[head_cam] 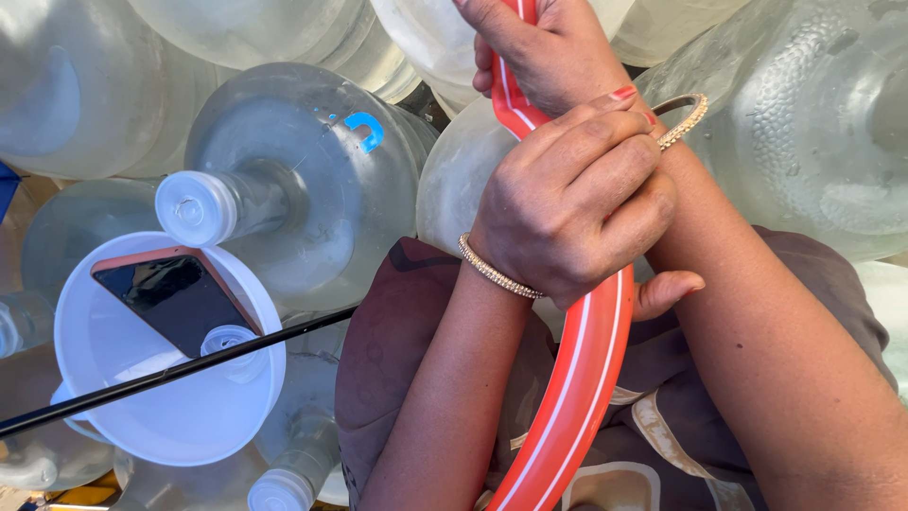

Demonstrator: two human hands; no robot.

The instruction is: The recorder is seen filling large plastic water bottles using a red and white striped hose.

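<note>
Both my hands grip a red hose (579, 378) with thin white stripes that curves from the top centre down to the bottom centre. My left hand (567, 208), a beaded bracelet on its wrist, is closed around the hose's middle. My right hand (549, 47), with a bangle on its wrist, clasps the hose higher up, at the frame's top edge. My left fingers rest against my right wrist. The hose's ends are out of view.
Large clear plastic water jugs (303, 180) with white caps (194, 208) lie packed all around. At the left, a white funnel (180, 416) holds a dark phone (175, 293). A thin black rod (142, 383) crosses it. My brown patterned garment (397, 350) is below.
</note>
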